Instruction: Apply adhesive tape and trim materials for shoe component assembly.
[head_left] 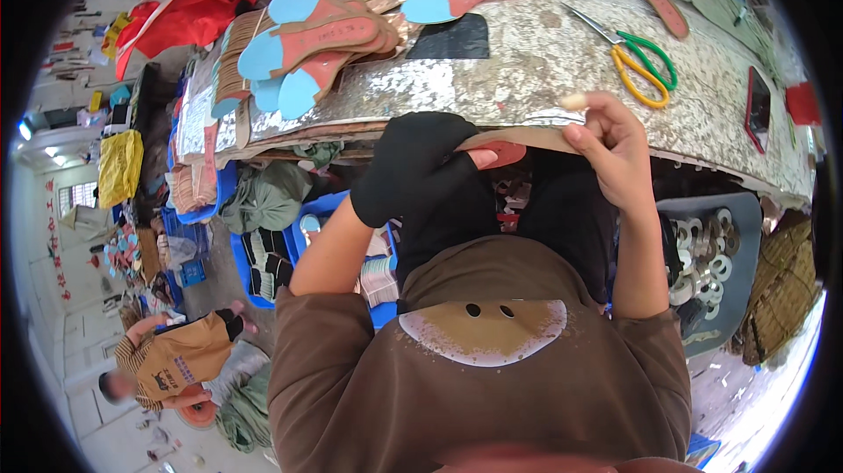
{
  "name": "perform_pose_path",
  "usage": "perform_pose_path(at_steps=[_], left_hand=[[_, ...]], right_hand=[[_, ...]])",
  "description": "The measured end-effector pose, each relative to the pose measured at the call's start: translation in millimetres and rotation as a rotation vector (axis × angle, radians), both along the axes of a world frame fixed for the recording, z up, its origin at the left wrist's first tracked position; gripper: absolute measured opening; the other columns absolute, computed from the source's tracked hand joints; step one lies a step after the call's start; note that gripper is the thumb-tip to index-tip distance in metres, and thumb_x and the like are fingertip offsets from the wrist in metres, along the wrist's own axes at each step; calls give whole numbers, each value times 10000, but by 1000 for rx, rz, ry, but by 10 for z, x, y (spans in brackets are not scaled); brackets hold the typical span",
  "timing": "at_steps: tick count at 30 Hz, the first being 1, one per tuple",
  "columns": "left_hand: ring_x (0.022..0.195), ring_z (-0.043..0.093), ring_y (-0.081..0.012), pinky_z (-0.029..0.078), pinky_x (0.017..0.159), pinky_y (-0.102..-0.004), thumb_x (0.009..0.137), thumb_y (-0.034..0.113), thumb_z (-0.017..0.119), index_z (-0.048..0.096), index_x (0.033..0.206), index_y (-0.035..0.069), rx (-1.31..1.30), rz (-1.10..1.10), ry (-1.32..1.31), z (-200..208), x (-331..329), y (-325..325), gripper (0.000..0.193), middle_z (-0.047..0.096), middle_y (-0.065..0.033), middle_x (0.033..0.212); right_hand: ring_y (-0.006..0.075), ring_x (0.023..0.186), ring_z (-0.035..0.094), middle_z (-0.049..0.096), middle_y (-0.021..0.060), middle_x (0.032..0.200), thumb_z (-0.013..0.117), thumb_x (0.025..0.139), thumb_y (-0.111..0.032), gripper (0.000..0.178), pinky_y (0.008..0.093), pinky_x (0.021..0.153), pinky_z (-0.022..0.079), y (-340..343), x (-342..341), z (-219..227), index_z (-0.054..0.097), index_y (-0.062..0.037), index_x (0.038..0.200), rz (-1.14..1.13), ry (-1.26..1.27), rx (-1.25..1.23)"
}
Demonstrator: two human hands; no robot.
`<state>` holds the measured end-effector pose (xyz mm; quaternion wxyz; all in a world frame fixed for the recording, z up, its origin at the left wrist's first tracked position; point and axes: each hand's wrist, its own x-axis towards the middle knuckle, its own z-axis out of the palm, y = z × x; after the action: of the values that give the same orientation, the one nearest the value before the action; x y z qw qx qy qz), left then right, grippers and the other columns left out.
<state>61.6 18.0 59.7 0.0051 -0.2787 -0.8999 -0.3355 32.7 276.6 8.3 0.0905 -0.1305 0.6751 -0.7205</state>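
Note:
My left hand (413, 166), in a black glove, is closed around a shoe insole (505, 154) at the table's near edge. The insole's reddish rounded end shows beneath a tan strip (537, 137); the rest is hidden by the glove. That strip runs from my left hand to my right hand (622, 157), where the thumb presses on its end. My right fingers are curled, and one fingertip wears a pale cover (574, 102). I cannot tell whether strip and insole are joined. Several blue-and-red insoles (307, 43) lie piled on the table, left of my hands.
Scissors (639, 69) with green and yellow handles and a phone (758, 110) lie on the worn table (536, 51). A black patch (452, 36) is beyond my hands. A grey bin (746, 253) of rolls stands right; blue crates (250, 271) stand left. A person (184, 354) sits farther left.

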Motion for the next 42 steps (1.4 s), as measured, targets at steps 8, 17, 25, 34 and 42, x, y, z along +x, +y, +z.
perform_pose_path(at_steps=[8,17,25,34,42], left_hand=[[617,593,-101,450,556,-266,927,200,619,688,962,-19,682,417,-362,-230,340,80,233,643,-51,704],[774,614,-86,497,678,-258,972,277,587,653,1065,-8,961,622,-229,-307,330,472,307,682,-40,874],[806,633,-97,513,708,-263,895,181,672,655,1074,-24,1014,534,-291,-329,192,555,273,700,-59,949],[687,615,-85,488,611,-243,911,181,644,672,909,-4,1005,626,-514,-361,160,532,187,670,-47,789],[745,640,-132,506,641,-256,869,117,679,658,929,-14,846,256,-354,-418,154,461,145,678,-79,883]], right_hand=[[0,661,512,626,-14,754,685,884,-38,88,176,580,376,-323,230,-11,636,-4,949,-26,155,-10],[95,572,521,564,38,699,687,873,-33,83,218,530,409,-760,244,248,611,-13,898,-142,320,127],[194,633,553,525,72,793,725,800,-45,147,302,561,447,-561,136,177,587,-1,826,-18,488,308],[257,662,582,522,65,787,719,796,-103,130,358,569,454,-435,280,-134,608,-54,842,69,521,535],[251,667,590,552,69,796,683,832,-135,109,349,576,451,-313,285,-120,651,-46,888,2,438,437]])
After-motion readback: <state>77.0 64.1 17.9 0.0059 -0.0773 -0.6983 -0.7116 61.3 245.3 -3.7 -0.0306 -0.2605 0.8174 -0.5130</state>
